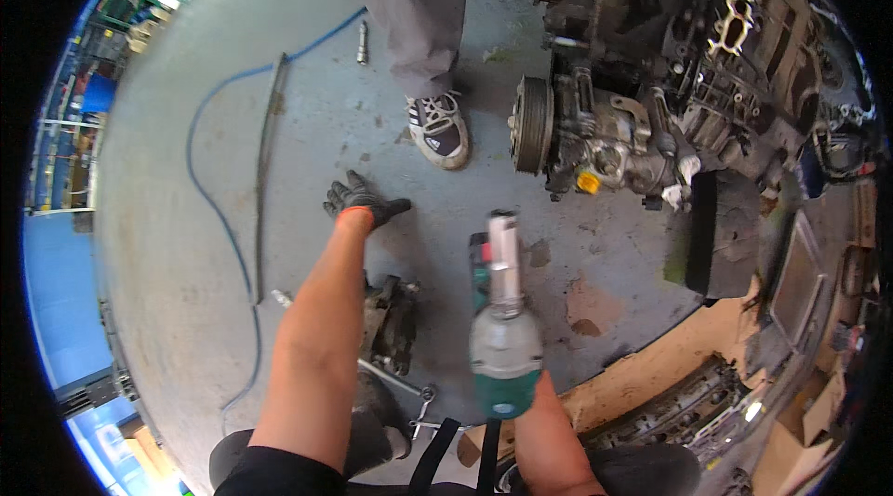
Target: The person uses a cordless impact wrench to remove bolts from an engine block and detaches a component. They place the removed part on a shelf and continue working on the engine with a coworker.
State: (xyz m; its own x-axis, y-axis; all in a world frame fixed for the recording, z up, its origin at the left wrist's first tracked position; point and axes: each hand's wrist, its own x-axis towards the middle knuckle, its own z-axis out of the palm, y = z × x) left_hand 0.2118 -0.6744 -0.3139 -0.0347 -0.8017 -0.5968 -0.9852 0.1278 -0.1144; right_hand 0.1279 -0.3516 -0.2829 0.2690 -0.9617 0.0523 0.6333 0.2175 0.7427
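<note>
Left of the frame's centre, the left hand [357,198], in a black glove with an orange cuff, spreads its fingers (perhaps for balance) over the grey-painted floor [316,138]. At lower centre, the right hand, hidden, evidently grips the green-and-silver power tool [505,344], presumably keeping its nose clear.

I'm over a grey floor [153,217], worn and stained with dark and reddish-brown patches. To my left I see loaded shelving [67,138] and a bright blue panel [58,291]; to my right, an open cardboard box [807,431].
</note>
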